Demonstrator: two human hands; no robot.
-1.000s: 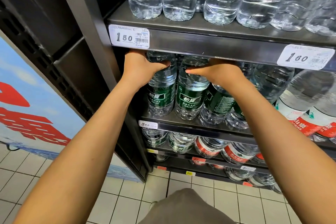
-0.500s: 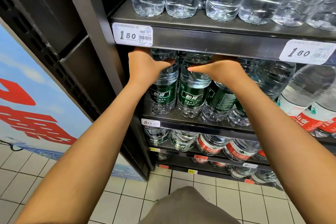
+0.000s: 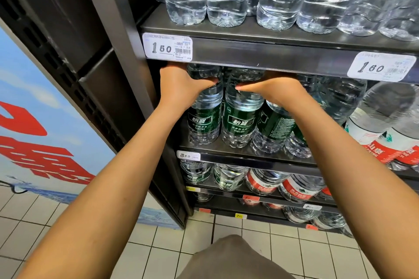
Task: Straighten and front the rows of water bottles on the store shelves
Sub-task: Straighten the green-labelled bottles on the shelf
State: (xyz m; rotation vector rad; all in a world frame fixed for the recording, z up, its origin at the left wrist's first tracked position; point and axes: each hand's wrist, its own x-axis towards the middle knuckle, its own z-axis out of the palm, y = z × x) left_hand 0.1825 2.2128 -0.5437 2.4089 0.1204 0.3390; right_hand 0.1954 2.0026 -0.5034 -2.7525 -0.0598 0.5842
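Two front bottles (image 3: 205,118) side by side at shelf (image 3: 238,153) left end

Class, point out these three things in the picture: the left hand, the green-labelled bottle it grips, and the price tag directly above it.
left hand (image 3: 179,85), head view, back of the hand.
green-labelled bottle (image 3: 204,120), head view, its label.
price tag (image 3: 168,47), head view, the printed price.

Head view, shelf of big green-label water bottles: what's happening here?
A person is fronting a store shelf. The left hand grips the upper part of the leftmost green-label bottle; the right hand grips the second green-label bottle beside it. Both bottles stand upright at the shelf edge, labels facing out. The third green-label bottle leans, not yet straightened.
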